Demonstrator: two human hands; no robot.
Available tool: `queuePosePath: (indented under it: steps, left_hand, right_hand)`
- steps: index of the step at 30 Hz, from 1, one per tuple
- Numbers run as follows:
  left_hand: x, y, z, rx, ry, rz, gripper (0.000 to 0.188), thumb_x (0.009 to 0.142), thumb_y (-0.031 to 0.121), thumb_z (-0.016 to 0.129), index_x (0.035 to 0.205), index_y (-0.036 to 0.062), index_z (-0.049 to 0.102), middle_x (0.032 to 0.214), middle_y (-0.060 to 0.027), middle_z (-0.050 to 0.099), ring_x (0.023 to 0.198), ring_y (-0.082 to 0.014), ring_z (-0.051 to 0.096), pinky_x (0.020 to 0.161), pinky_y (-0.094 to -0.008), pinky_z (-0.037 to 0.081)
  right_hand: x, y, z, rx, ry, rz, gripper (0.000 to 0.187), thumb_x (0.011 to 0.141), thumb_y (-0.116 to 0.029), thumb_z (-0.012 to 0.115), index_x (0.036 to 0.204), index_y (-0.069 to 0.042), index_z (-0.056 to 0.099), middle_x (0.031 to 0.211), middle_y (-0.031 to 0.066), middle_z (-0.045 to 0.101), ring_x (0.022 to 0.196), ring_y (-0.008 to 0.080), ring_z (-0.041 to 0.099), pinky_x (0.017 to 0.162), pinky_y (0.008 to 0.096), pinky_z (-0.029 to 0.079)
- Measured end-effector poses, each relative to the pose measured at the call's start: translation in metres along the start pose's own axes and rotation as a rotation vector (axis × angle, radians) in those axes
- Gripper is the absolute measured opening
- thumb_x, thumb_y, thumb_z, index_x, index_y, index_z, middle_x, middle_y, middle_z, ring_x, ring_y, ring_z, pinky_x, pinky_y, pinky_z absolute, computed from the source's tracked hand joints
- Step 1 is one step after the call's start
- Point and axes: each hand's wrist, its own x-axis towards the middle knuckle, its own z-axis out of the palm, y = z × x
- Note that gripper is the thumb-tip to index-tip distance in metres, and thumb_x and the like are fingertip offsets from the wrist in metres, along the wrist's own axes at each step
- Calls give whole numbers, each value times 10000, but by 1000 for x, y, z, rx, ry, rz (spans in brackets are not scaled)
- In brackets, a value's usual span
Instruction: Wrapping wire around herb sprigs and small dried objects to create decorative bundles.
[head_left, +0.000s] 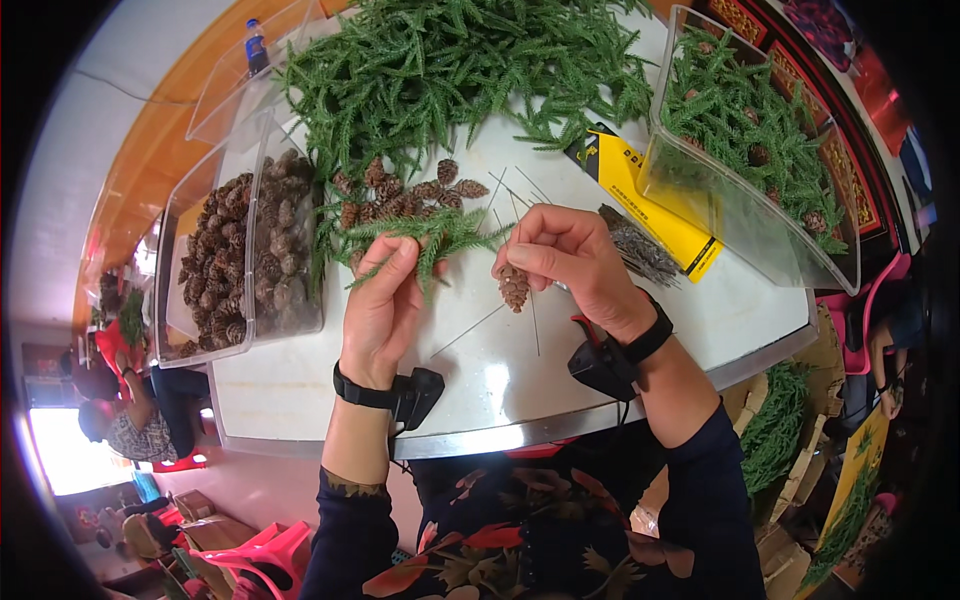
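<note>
Between thumb and fingers, my left hand [382, 290] grips a green artificial pine sprig [440, 238] whose needles spread over the table toward my other hand. Pinched in my right hand [565, 255] is a brown pine cone [514, 289], hanging tip down, with a thin wire running up beside the fingers. Several loose pine cones [375, 195] lie just beyond the sprig. Thin straight wires [470, 328] are scattered on the white table around both hands. A bundle of dark wires [645, 255] rests right of my right hand.
A large heap of green sprigs [460, 70] covers the table's far side. At left stands a clear bin [250, 335] of pine cones; at right, a clear bin [655, 170] of sprigs with cones. A yellow and black package [703, 258] lies beside it. Other people [140, 425] sit at left.
</note>
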Motion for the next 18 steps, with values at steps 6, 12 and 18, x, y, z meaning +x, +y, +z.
queuePosePath:
  steps: [6,12,18]
  left_hand:
    - [-2,-1,7,47,29,23,119,913,45,565,1027,23,590,1065,-101,621,998,-184,605,899,-321,499]
    - [-4,-5,19,345,102,169,215,889,-7,574,1104,-5,581,1148,-117,608,1051,-177,594,922,-307,480]
    - [-3,-5,22,412,83,215,210,876,-26,579,1085,-17,578,1080,-115,637,1003,-173,615,901,-289,479]
  right_hand:
    - [-5,-2,4,49,-143,-21,91,846,-93,609,784,-31,585,810,93,668,652,48,547,584,189,411]
    - [-4,3,4,55,-165,-35,95,850,-92,611,783,-31,583,816,109,674,652,54,560,590,194,425]
    - [-3,2,5,28,-115,-15,96,855,-97,607,786,-35,583,820,117,675,652,55,559,591,193,425]
